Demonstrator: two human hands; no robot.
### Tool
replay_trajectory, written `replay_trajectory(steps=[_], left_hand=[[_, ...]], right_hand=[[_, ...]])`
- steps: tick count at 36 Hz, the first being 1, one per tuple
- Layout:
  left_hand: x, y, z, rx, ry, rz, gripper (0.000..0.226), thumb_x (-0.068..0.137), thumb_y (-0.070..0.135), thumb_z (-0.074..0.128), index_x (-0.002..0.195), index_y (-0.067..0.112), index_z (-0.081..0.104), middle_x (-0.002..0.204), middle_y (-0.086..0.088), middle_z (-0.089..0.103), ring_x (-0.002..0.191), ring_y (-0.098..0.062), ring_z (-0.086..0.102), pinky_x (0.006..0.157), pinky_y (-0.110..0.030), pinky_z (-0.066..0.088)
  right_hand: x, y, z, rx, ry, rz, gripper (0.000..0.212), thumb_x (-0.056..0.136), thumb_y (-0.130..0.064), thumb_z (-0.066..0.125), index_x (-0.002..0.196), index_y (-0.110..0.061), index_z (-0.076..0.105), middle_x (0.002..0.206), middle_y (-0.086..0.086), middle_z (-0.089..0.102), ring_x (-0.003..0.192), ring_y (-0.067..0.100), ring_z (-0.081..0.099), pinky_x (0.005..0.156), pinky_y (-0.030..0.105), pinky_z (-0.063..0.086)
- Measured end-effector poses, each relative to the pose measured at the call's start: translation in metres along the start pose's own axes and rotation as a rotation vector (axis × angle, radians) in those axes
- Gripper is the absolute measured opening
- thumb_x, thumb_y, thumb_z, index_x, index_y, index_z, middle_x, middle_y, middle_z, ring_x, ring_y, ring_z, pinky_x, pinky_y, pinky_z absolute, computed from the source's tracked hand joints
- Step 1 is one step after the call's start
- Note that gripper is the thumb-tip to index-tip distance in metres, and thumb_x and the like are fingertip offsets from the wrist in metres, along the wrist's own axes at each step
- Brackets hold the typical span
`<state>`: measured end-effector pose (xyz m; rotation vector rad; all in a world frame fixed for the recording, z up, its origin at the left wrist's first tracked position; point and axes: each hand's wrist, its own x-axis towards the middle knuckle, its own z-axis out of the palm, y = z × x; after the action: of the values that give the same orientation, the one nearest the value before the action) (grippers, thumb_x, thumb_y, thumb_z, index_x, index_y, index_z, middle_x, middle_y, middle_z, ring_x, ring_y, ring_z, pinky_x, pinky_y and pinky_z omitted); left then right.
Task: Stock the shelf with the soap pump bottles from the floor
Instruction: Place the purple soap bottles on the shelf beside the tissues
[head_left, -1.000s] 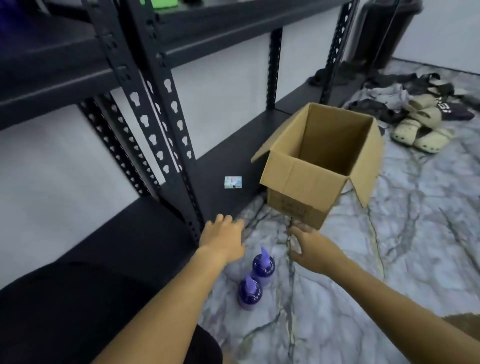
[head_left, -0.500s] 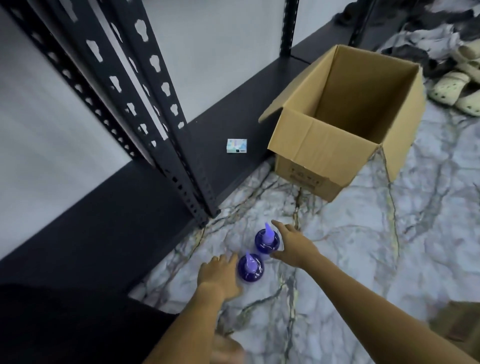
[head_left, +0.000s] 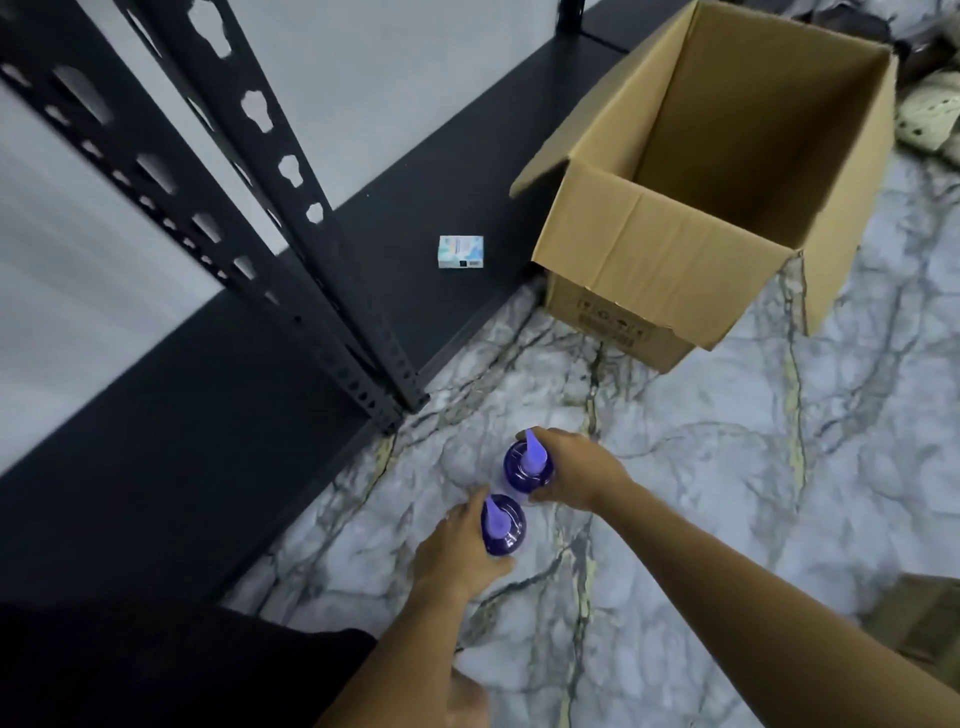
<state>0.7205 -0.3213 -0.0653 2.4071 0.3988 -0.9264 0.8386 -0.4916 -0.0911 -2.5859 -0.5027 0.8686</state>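
Note:
Two purple soap pump bottles stand upright on the marble floor, seen from above. My right hand (head_left: 576, 470) grips the farther bottle (head_left: 519, 470) from its right side. My left hand (head_left: 457, 551) grips the nearer bottle (head_left: 506, 527) from its left side. The two bottles stand close together, almost touching. The black bottom shelf board (head_left: 218, 415) of the metal rack lies just left of them, low by the floor.
An open cardboard box (head_left: 691, 208) stands on the floor ahead to the right. A small white packet (head_left: 461, 252) lies on the shelf board. The rack's perforated black uprights (head_left: 306, 291) rise between me and the shelf. Pale sandals (head_left: 930, 114) lie far right.
Both hands came down and closed around the two bottles. The view tilted further down and nearer the floor.

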Motion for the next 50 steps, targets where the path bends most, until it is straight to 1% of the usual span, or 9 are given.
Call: replay_trajectory(steps=[8, 16, 20, 30, 33, 36, 43, 46, 50], left_hand=[[0.005, 0.001, 0.002, -0.037, 0.113, 0.04, 0.074, 0.066, 0.042, 0.084, 0.13, 0.037, 0.048, 0.123, 0.011, 0.062, 0.112, -0.017, 0.061, 0.082, -0.029, 0.05], [0.001, -0.001, -0.002, -0.074, 0.16, 0.051, 0.063, 0.059, 0.037, 0.085, 0.115, 0.034, 0.057, 0.111, 0.012, 0.067, 0.099, -0.015, 0.064, 0.079, -0.029, 0.054], [-0.002, -0.003, -0.008, -0.076, 0.21, 0.067, 0.053, 0.06, 0.036, 0.082, 0.107, 0.032, 0.059, 0.102, 0.011, 0.067, 0.093, -0.016, 0.064, 0.075, -0.028, 0.053], [-0.023, 0.006, -0.038, -0.204, 0.266, 0.146, 0.064, 0.056, 0.038, 0.08, 0.116, 0.036, 0.057, 0.109, 0.013, 0.06, 0.098, -0.014, 0.062, 0.08, -0.031, 0.055], [-0.029, 0.013, -0.05, -0.299, 0.309, 0.182, 0.071, 0.052, 0.04, 0.078, 0.12, 0.036, 0.057, 0.112, 0.014, 0.062, 0.1, -0.009, 0.063, 0.084, -0.032, 0.056], [-0.037, 0.024, -0.066, -0.373, 0.365, 0.224, 0.067, 0.051, 0.04, 0.076, 0.116, 0.035, 0.059, 0.105, 0.016, 0.065, 0.095, -0.005, 0.064, 0.082, -0.028, 0.056], [-0.065, 0.046, -0.116, -0.455, 0.573, 0.282, 0.057, 0.051, 0.052, 0.073, 0.104, 0.034, 0.06, 0.096, 0.017, 0.067, 0.087, -0.002, 0.064, 0.076, -0.03, 0.056], [-0.086, 0.056, -0.138, -0.52, 0.651, 0.311, 0.052, 0.054, 0.049, 0.07, 0.103, 0.036, 0.057, 0.094, 0.018, 0.067, 0.088, -0.006, 0.065, 0.076, -0.03, 0.055], [-0.115, 0.064, -0.168, -0.599, 0.753, 0.385, 0.053, 0.058, 0.044, 0.074, 0.105, 0.041, 0.051, 0.098, 0.021, 0.067, 0.089, -0.007, 0.066, 0.078, -0.035, 0.056]], right_hand=[[-0.002, 0.002, 0.008, 0.01, 0.045, 0.0, 0.076, 0.066, -0.043, 0.085, 0.13, -0.036, 0.045, 0.121, -0.006, 0.062, 0.106, 0.024, 0.061, 0.081, 0.039, 0.054], [-0.005, -0.004, 0.007, 0.038, 0.037, 0.033, 0.079, 0.067, -0.033, 0.085, 0.134, -0.033, 0.044, 0.122, -0.005, 0.064, 0.108, 0.026, 0.061, 0.082, 0.04, 0.054], [-0.011, -0.008, 0.0, 0.051, 0.062, 0.052, 0.069, 0.065, -0.034, 0.08, 0.127, -0.033, 0.049, 0.114, -0.006, 0.066, 0.102, 0.027, 0.063, 0.076, 0.036, 0.053], [-0.048, -0.008, -0.047, 0.124, 0.257, 0.062, 0.074, 0.068, -0.034, 0.078, 0.136, -0.025, 0.052, 0.12, -0.001, 0.065, 0.108, 0.025, 0.062, 0.076, 0.028, 0.045], [-0.062, -0.015, -0.068, 0.2, 0.343, 0.028, 0.071, 0.06, -0.052, 0.073, 0.126, -0.029, 0.057, 0.116, -0.006, 0.066, 0.104, 0.021, 0.063, 0.078, 0.03, 0.047], [-0.073, -0.023, -0.086, 0.283, 0.438, -0.013, 0.061, 0.054, -0.063, 0.064, 0.107, -0.034, 0.057, 0.096, -0.014, 0.066, 0.089, 0.017, 0.063, 0.076, 0.034, 0.052], [-0.097, -0.051, -0.132, 0.381, 0.59, -0.143, 0.058, 0.056, -0.041, 0.074, 0.111, -0.032, 0.057, 0.094, -0.014, 0.069, 0.083, 0.008, 0.064, 0.076, 0.032, 0.053], [-0.109, -0.069, -0.154, 0.416, 0.665, -0.214, 0.066, 0.058, -0.035, 0.077, 0.12, -0.031, 0.055, 0.103, -0.015, 0.069, 0.092, 0.007, 0.066, 0.081, 0.036, 0.055], [-0.128, -0.104, -0.188, 0.469, 0.793, -0.339, 0.069, 0.06, -0.039, 0.076, 0.125, -0.03, 0.057, 0.113, -0.019, 0.067, 0.103, 0.0, 0.064, 0.088, 0.031, 0.054]])
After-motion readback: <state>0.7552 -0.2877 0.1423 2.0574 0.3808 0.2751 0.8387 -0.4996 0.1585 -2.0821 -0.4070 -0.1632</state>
